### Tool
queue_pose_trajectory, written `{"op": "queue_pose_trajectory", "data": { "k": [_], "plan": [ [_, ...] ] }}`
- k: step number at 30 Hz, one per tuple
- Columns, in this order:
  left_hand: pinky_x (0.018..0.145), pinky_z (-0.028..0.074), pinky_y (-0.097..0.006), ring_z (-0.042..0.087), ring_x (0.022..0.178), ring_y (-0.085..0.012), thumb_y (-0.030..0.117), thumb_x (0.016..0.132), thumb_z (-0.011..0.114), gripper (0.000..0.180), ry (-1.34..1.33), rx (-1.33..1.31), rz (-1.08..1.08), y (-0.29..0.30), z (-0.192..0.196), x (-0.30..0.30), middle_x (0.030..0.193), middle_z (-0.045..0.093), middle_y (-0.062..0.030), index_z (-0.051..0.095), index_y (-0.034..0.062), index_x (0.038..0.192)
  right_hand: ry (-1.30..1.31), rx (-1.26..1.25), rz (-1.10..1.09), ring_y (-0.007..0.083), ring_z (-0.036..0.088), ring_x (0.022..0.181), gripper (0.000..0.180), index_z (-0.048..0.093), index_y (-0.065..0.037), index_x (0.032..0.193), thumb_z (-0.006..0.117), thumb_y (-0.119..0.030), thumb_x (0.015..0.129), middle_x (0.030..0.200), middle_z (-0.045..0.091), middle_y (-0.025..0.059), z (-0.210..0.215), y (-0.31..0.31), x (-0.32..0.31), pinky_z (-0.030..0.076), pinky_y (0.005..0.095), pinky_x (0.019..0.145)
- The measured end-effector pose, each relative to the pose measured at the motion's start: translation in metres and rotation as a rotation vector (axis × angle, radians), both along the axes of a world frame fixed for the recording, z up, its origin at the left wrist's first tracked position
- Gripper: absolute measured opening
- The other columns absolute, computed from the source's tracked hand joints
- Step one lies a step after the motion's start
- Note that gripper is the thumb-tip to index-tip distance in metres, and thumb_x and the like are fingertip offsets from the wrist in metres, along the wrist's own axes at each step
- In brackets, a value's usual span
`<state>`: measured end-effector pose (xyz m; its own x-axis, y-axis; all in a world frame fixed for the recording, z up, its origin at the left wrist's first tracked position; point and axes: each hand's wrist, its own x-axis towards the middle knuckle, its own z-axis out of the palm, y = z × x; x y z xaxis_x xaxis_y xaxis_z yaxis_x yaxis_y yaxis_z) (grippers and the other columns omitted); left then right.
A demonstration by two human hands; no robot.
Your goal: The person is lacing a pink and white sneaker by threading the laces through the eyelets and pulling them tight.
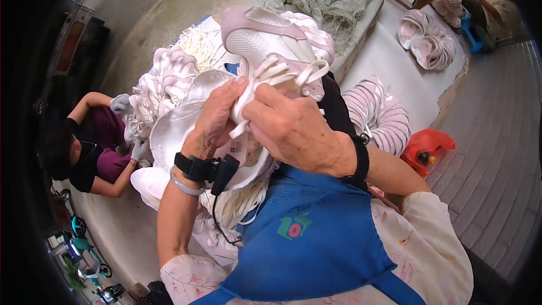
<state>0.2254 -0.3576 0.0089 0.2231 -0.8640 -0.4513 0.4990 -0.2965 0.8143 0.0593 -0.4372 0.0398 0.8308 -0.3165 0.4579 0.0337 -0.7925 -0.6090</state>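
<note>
In front of my chest I hold a white and pale pink shoe upper (271,42), with its patterned side facing up. My left hand (217,107) is closed on its near edge, thumb pressed against the white material. Fingers bent, my right hand (299,127) pinches at the same spot, right beside the left thumb. A white shoelace (313,73) loops out above my right knuckles, and a short white end sticks out below the fingers. What exactly lies between my right fingertips is hidden. Other white uppers (175,130) lie under and left of my left wrist.
Piled pink and white uppers (175,70) and loose white laces (203,42) lie ahead. A person (93,152) in gloves handles uppers at the left. Nested uppers (375,113), a red plastic container (426,149) and a grey-green cloth (327,0) are to the right and far side.
</note>
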Motion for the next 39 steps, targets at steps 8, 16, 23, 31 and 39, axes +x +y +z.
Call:
{"op": "queue_pose_trajectory", "data": {
  "k": [8,16,23,31,39],
  "plan": [
    [0.081,0.046,-0.025,0.055,0.089,-0.0093,0.031,0.093,0.057,0.034,-0.688,-0.048,-0.059,-0.01,-0.014,0.015,0.102,0.06,-0.0015,0.056,0.0007,0.108,-0.232,0.146,0.167,0.0308,0.06,0.069,0.016,0.054,-0.006,0.093,0.062,-0.005,0.078,0.094,0.054,0.0147,-0.014,-0.008,0.029,0.048,0.0374,0.054],
    [0.087,0.05,-0.03,0.063,0.098,-0.0164,0.029,0.098,0.049,0.042,0.201,-0.035,0.066,-0.016,-0.011,0.018,0.112,0.063,-0.0125,0.054,-0.0046,0.122,-0.174,0.005,-0.252,0.0263,0.059,0.076,0.043,0.055,-0.003,0.11,0.075,-0.014,0.073,0.09,0.056,0.0116,-0.002,-0.049,-0.033,0.051,0.0342,0.065],
    [0.086,0.051,-0.03,0.064,0.097,-0.0167,0.031,0.098,0.049,0.043,0.172,-0.026,0.081,-0.017,0.003,0.015,0.111,0.064,-0.0125,0.055,-0.0059,0.119,0.012,0.054,-0.413,0.0265,0.059,0.08,0.056,0.05,-0.001,0.115,0.077,-0.015,0.068,0.09,0.053,0.0141,-0.019,-0.049,-0.025,0.05,0.0349,0.066],
    [0.074,0.052,-0.025,0.064,0.085,-0.012,0.032,0.096,0.054,0.04,0.069,0.028,-0.041,-0.025,0.001,0.022,0.102,0.066,-0.0081,0.059,-0.0031,0.114,-0.131,0.087,-0.338,0.023,0.054,0.059,0.065,0.038,0.002,0.127,0.063,0.001,0.068,0.084,0.057,0.0131,-0.026,-0.046,-0.04,0.047,0.033,0.056],
    [0.077,0.052,-0.024,0.063,0.089,-0.0105,0.023,0.092,0.061,0.035,-0.06,0.115,-0.459,-0.038,0.004,0.011,0.104,0.065,-0.0064,0.058,-0.003,0.114,-0.022,0.076,-0.38,0.024,0.057,0.062,0.059,0.041,0.003,0.123,0.066,-0.002,0.07,0.087,0.057,0.0152,-0.004,-0.029,-0.071,0.048,0.0317,0.057]
  ]
}}
